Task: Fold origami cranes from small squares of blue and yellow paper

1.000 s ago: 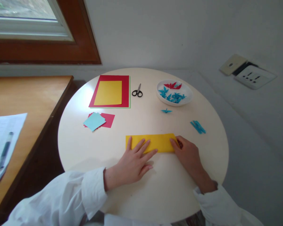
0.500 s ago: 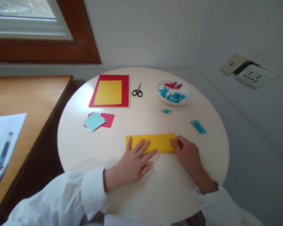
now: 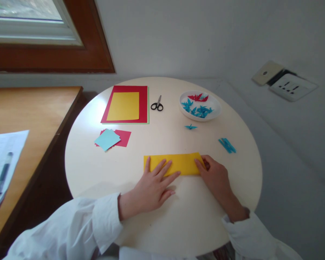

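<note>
A yellow sheet of paper [image 3: 181, 161], folded into a long strip, lies on the round cream table [image 3: 124, 173]. My left hand [image 3: 151, 186] lies flat on the strip's left half with its fingers spread, so it is open. My right hand [image 3: 215, 175] presses on the strip's right end with fingers drawn together over the corner; I cannot see anything inside them.
Farther back lie a yellow sheet on a red sheet [image 3: 124, 105], small scissors [image 3: 157, 104], a white dish [image 3: 215, 110] of folded blue and red paper shapes, one loose blue shape [image 3: 191, 126], blue strips [image 3: 226, 145], and light blue and red squares [image 3: 108, 139]. A wooden desk [image 3: 29, 108] with papers and a pen stands left.
</note>
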A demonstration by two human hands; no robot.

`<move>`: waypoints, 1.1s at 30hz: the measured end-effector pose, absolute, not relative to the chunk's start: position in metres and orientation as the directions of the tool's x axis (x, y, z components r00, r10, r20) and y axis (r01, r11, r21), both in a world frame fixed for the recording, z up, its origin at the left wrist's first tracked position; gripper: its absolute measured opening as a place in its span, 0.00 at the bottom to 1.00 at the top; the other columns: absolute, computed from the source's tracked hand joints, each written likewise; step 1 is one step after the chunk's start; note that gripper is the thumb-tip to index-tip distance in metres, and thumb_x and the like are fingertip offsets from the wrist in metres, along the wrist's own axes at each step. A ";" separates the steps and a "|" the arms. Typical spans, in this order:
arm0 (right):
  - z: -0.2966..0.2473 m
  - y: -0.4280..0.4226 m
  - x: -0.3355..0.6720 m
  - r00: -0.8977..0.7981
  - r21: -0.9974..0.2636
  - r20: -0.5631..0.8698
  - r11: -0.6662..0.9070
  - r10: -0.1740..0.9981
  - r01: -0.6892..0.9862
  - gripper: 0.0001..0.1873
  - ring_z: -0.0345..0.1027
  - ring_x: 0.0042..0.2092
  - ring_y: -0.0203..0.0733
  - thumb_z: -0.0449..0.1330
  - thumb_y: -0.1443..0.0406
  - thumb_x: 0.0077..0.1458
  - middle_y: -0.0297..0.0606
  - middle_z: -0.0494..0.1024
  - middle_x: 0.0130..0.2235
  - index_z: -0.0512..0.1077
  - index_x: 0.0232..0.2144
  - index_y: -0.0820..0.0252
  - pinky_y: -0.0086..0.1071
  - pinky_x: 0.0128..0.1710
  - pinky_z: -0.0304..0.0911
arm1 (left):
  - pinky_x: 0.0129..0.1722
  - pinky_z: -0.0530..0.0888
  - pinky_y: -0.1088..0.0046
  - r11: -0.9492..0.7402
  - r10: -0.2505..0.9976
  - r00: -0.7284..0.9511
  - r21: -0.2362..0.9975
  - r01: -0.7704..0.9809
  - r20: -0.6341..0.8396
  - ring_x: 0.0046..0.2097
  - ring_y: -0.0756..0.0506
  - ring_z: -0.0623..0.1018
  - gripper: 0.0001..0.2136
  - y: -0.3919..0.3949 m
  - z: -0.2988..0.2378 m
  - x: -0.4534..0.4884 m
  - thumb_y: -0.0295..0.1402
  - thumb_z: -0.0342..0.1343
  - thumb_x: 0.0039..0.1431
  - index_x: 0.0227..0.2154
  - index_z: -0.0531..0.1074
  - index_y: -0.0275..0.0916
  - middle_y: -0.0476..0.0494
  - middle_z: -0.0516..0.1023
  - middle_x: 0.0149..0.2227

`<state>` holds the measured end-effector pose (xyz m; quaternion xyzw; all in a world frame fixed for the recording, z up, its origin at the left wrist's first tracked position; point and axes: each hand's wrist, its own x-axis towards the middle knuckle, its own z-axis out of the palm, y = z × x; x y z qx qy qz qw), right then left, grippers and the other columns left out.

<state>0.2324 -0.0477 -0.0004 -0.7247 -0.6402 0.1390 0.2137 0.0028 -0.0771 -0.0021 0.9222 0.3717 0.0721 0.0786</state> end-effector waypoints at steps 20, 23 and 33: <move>0.001 -0.048 0.233 0.164 -0.616 0.055 -0.096 0.985 0.782 0.13 0.71 0.29 0.42 0.51 0.61 0.51 0.42 0.79 0.30 0.72 0.32 0.61 0.34 0.31 0.64 | 0.57 0.43 0.38 -0.705 0.703 0.709 0.202 0.680 0.065 0.63 0.35 0.56 0.22 -0.077 -0.003 0.004 0.42 0.36 0.65 0.61 0.52 0.48 0.37 0.57 0.63; 0.002 -0.048 0.233 0.170 -0.610 0.041 -0.110 0.985 0.785 0.13 0.71 0.30 0.42 0.51 0.61 0.51 0.42 0.79 0.30 0.72 0.32 0.61 0.34 0.32 0.64 | 0.57 0.43 0.38 -0.705 0.703 0.708 0.201 0.680 0.069 0.63 0.35 0.56 0.22 -0.077 -0.004 0.004 0.42 0.37 0.65 0.61 0.52 0.48 0.37 0.57 0.63; 0.000 -0.047 0.234 0.170 -0.594 0.040 -0.114 0.985 0.797 0.12 0.72 0.30 0.42 0.52 0.62 0.51 0.42 0.80 0.31 0.73 0.33 0.61 0.34 0.32 0.64 | 0.57 0.41 0.38 -0.708 0.702 0.708 0.191 0.680 0.081 0.63 0.36 0.56 0.22 -0.078 -0.004 0.003 0.41 0.37 0.65 0.60 0.53 0.48 0.38 0.58 0.62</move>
